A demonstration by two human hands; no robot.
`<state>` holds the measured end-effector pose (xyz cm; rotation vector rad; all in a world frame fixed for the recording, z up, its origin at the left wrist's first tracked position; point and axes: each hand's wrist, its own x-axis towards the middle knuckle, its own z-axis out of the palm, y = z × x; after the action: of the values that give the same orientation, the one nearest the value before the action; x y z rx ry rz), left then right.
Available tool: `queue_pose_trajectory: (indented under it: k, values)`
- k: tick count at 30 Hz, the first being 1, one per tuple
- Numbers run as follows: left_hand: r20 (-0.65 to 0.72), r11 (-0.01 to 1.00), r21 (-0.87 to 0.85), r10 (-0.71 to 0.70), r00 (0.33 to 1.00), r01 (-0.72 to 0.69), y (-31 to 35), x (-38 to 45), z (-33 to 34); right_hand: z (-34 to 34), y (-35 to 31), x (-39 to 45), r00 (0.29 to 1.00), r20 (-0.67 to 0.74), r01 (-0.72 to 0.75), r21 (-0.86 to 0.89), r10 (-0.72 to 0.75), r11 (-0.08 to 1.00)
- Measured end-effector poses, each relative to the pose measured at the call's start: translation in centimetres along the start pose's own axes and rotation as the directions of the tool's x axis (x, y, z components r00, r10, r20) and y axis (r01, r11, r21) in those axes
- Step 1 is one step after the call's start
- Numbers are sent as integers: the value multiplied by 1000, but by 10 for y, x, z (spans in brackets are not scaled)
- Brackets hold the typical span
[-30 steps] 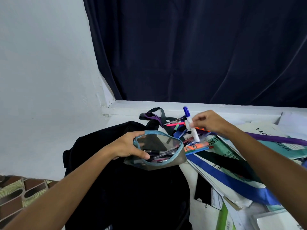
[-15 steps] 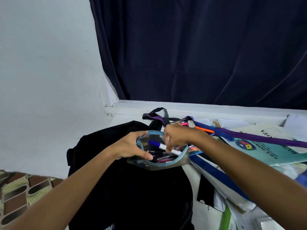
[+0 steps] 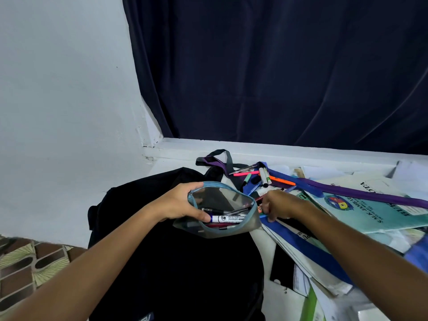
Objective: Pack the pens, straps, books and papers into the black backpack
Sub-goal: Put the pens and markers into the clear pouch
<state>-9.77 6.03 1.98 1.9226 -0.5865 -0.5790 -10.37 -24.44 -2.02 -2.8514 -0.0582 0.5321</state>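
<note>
So the whiteboard marker [image 3: 228, 218] that the right hand [image 3: 275, 205] was holding up over the pen pile a second ago is now lying inside the clear pencil pouch [image 3: 220, 209], on top of the other pens in there. The right hand has let go of it and moved out to the pouch's right edge (fingers curled down at the stuff lying there, can't tell what they're gripping).

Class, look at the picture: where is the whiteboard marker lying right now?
In the head view, the whiteboard marker lies inside the open clear pencil pouch, centre frame, above the black backpack. The left hand holds the pouch's rim beside it.
</note>
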Motion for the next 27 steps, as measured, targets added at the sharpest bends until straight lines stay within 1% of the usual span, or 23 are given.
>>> queue_pose_trajectory:
  k: [3,8,12,14,16,17,18,20,21,23,25,26,27]
  values:
    - [1,1000,5,0,1000,0,1,1,0,6,2,-1,997,-74,7,-57,-12,998]
    - [6,1000,13,0,1000,0,-1,2,0,8,5,2,997,-69,31,-160,-42,987]
    - [-11,1000,21,-9,1000,9,-2,4,-1,-4,14,1,993,-114,7,-126,-21,992]
    - [0,1000,14,-11,1000,11,-3,4,0,-14,21,-2,983,-185,7,-43,-15,999]
    - [5,1000,-3,-20,1000,20,-4,5,0,-23,22,-4,962,-275,56,188,-2,981]
    - [-3,1000,-13,-26,1000,26,-4,6,0,-27,19,-6,948,-317,95,339,18,936]
    - [-8,999,-20,-30,1000,30,-4,6,0,-32,15,-7,936,-348,141,490,44,860]
    - [-4,999,-31,-37,999,36,-4,7,0,-43,1,-9,925,-373,236,726,81,646]
    - [0,999,-32,-41,999,41,-4,7,0,-49,-8,-10,922,-378,279,795,80,538]
    - [11,998,-36,-41,999,41,-4,6,0,-59,-29,-14,918,-395,355,864,44,357]
    - [4,998,-32,-49,999,50,-4,5,-1,-67,-52,-19,911,-411,404,889,-13,214]
    - [-1,998,-26,-50,999,50,-5,6,-1,-71,-62,-22,905,-423,423,888,-42,182]
    - [-2,999,-22,-48,999,47,-4,6,-1,-73,-70,-23,897,-436,441,878,-67,186]
